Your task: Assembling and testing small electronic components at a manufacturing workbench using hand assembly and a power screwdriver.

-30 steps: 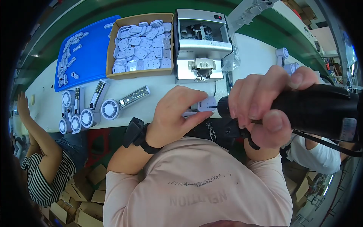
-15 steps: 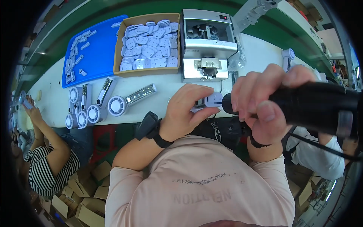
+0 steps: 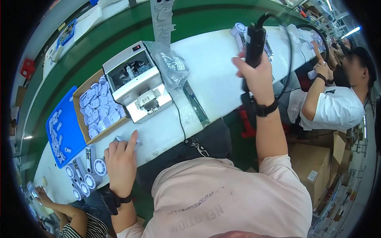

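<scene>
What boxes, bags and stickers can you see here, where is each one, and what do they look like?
Open cardboard box: left of the grey machine, brown, full of small white parts.
Clear plastic bag: right of the machine, crinkly, see-through, small parts inside.
Blue tray: far left, flat, a few white parts.
Brown carton: on the floor, right, with a small white label.
Right hand: grips a black corded tool.

A long white bench (image 3: 214, 75) carries a grey machine (image 3: 137, 85), with a cardboard box (image 3: 81, 131) and blue tray (image 3: 65, 135) at its left (both filled with small white parts).
</scene>
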Demonstrator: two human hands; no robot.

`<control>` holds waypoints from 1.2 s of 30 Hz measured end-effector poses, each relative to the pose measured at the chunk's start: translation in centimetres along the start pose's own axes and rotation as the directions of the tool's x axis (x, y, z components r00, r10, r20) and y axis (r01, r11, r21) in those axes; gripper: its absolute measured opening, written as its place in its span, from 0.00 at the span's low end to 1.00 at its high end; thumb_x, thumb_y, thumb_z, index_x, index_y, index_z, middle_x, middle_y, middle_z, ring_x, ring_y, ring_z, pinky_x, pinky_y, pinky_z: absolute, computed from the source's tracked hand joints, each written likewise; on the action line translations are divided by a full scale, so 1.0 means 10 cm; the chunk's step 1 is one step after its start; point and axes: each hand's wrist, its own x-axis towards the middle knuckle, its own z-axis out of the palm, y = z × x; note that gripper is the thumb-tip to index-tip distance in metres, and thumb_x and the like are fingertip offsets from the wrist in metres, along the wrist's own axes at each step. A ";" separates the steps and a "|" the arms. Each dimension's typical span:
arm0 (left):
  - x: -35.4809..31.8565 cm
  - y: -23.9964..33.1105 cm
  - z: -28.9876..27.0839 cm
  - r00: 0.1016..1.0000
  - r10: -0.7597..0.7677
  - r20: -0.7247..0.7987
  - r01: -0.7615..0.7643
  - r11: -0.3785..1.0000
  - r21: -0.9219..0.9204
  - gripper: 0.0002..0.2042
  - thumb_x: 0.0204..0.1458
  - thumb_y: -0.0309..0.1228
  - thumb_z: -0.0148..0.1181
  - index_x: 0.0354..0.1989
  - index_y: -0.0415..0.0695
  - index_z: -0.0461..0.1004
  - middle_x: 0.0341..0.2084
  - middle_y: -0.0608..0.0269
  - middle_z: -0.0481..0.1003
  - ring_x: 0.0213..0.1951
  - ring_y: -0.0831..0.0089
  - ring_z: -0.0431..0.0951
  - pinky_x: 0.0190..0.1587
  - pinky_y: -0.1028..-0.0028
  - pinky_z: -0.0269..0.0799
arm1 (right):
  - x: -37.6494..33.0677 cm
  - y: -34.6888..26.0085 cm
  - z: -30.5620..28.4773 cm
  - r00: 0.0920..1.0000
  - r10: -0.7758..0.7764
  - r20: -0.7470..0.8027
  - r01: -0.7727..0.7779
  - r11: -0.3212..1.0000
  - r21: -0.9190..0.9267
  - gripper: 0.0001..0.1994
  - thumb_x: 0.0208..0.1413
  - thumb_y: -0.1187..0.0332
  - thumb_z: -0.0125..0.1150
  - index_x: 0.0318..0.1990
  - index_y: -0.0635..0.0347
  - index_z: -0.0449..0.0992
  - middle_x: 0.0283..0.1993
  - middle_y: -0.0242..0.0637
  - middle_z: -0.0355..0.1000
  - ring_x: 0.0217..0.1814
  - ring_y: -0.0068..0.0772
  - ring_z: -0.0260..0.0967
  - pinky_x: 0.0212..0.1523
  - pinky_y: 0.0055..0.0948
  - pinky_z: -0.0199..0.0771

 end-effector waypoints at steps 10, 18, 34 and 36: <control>-0.03 -0.18 -0.07 0.970 -0.130 -0.204 0.154 0.982 0.106 0.33 0.49 0.29 0.75 0.68 0.56 0.78 0.56 0.55 0.74 0.58 0.52 0.73 0.61 0.52 0.68 | 0.55 2.63 -2.22 0.980 -0.068 -0.187 -0.077 0.736 -0.672 0.25 0.54 0.65 0.70 0.58 0.66 0.76 0.49 0.49 0.82 0.51 0.51 0.82 0.57 0.44 0.78; 0.55 -0.76 -0.45 0.910 -0.071 -0.408 0.064 0.997 -0.032 0.16 0.56 0.31 0.72 0.53 0.47 0.83 0.43 0.56 0.80 0.49 0.53 0.79 0.53 0.57 0.75 | -0.08 0.81 -1.08 0.971 -0.185 -0.153 0.057 0.797 -0.601 0.22 0.59 0.68 0.78 0.57 0.64 0.77 0.55 0.42 0.81 0.54 0.32 0.79 0.58 0.32 0.76; 0.98 -0.74 -0.25 0.872 0.047 -0.487 -0.023 0.998 0.056 0.14 0.57 0.24 0.64 0.51 0.46 0.85 0.31 0.57 0.81 0.36 0.54 0.83 0.39 0.56 0.78 | -0.92 -0.20 0.82 0.689 -0.292 0.663 0.308 0.946 0.097 0.31 0.49 0.69 0.85 0.60 0.60 0.74 0.52 0.40 0.81 0.53 0.33 0.81 0.56 0.33 0.79; 0.72 -0.34 -0.33 0.752 0.102 -0.651 -0.104 0.994 0.036 0.16 0.54 0.24 0.69 0.52 0.47 0.85 0.29 0.60 0.80 0.33 0.57 0.82 0.36 0.59 0.77 | -0.94 -0.24 0.93 0.692 -0.125 0.711 0.093 0.992 0.084 0.32 0.50 0.69 0.85 0.60 0.60 0.73 0.52 0.39 0.80 0.54 0.30 0.80 0.56 0.32 0.78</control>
